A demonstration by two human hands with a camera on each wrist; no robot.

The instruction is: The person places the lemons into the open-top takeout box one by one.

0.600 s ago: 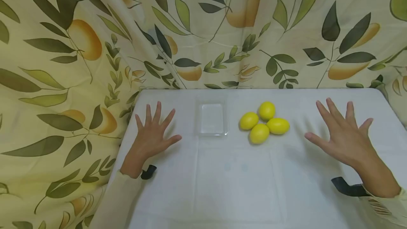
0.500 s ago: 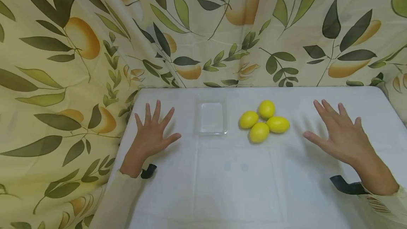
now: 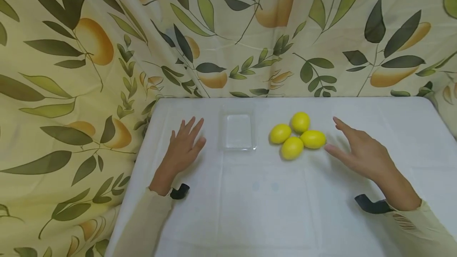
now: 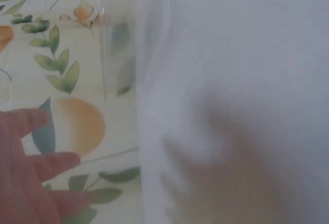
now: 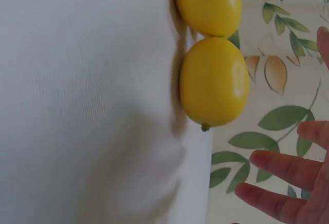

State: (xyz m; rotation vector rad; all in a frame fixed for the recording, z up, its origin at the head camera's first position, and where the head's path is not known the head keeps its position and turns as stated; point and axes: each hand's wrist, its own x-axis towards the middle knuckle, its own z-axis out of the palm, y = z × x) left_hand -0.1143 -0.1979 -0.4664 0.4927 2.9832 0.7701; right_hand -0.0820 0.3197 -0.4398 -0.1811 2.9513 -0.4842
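Note:
Several yellow lemons [image 3: 292, 148] lie in a cluster on the white table, right of its middle. Left of them stands a clear plastic box [image 3: 238, 132], nothing visible inside it. My left hand [image 3: 183, 150] hovers left of the box, fingers extended and holding nothing. Over the table right of the lemons is my right hand [image 3: 365, 154], its thumb tip close to the rightmost lemon and its fingers extended. In the right wrist view, fingers [image 5: 290, 170] spread apart from the nearest lemon [image 5: 214, 82]. The left wrist view has the box's edge [image 4: 121, 39] partly in sight.
A white cloth covers the table [image 3: 264, 217]. Behind it and along the left side hangs a curtain [image 3: 250, 66] printed with leaves and fruit. Dark bands [image 3: 373, 204] sit at both wrists.
Both hands have moved inward, the right toward the lemons and the left toward the box. Their widely spread fingers have drawn closer together. The lemons and box have stayed put.

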